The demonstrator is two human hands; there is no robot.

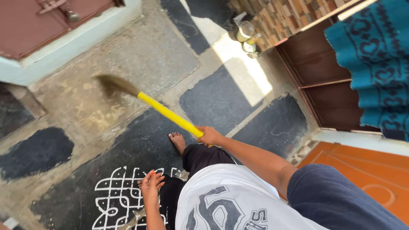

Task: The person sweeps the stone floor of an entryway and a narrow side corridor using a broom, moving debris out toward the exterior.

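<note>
My right hand (209, 136) grips the end of a yellow-handled broom (168, 113). The handle runs up and left to blurred brownish bristles (115, 84) over the worn concrete floor. My left hand (151, 185) hangs beside my hip with fingers apart and holds nothing. My bare foot (177, 141) stands on a dark floor patch, just below the broom handle.
A white chalk pattern (115, 198) is drawn on the dark floor at lower left. Two bottles (247, 36) stand by a stone wall at the top. A brown door (328, 81), a teal patterned cloth (375, 59) and an orange surface (362, 170) are on the right.
</note>
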